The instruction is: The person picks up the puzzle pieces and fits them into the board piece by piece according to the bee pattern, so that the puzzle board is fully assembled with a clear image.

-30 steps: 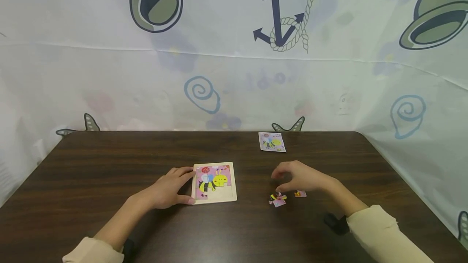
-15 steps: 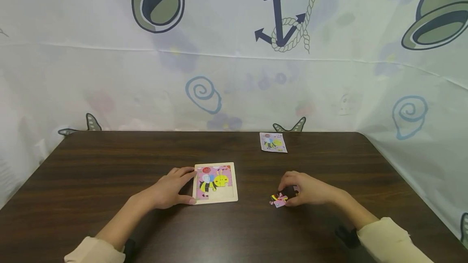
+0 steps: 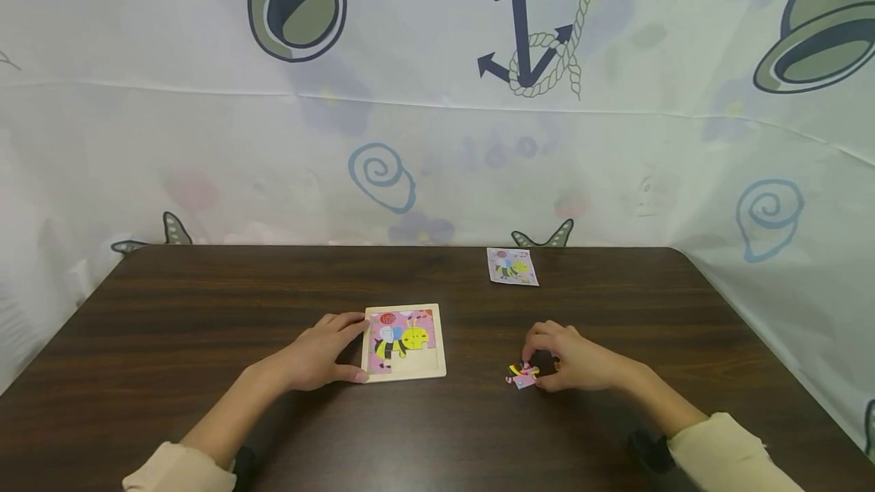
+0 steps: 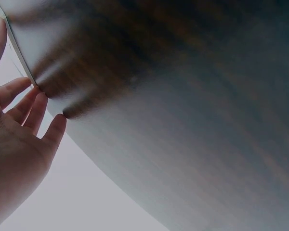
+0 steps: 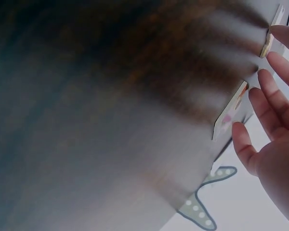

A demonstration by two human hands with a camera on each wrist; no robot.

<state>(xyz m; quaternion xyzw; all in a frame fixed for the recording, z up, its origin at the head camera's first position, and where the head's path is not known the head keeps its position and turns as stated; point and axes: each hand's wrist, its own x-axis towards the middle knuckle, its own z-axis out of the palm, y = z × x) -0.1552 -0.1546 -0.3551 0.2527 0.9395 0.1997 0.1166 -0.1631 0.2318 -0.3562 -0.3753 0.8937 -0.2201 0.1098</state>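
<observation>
A square wooden puzzle tray point(image 3: 405, 376) with a bee picture lies left of the table's middle; bare wood shows at its lower right. At its left edge rests my left hand point(image 3: 316, 353), thumb at the near corner and forefinger farther up; in the left wrist view the fingers point(image 4: 36, 113) are fairly straight. To the right, my right hand point(image 3: 576, 357) pinches a pink puzzle piece point(image 3: 525, 380) with yellow and black parts between thumb and forefinger. That piece is on the table or very near it. Another puzzle piece point(image 5: 227, 118) lies under the hand, mostly hidden in the head view.
On the dark wooden table point(image 3: 273, 279), a picture card point(image 3: 513, 267) with the same bee lies near the back edge. A white printed cloth point(image 3: 437, 173) hangs behind the table and along its right side.
My right hand has moved down and slightly right onto the puzzle pieces, its thumb and forefinger now closing on the pink one. My left hand stays at the tray's edge.
</observation>
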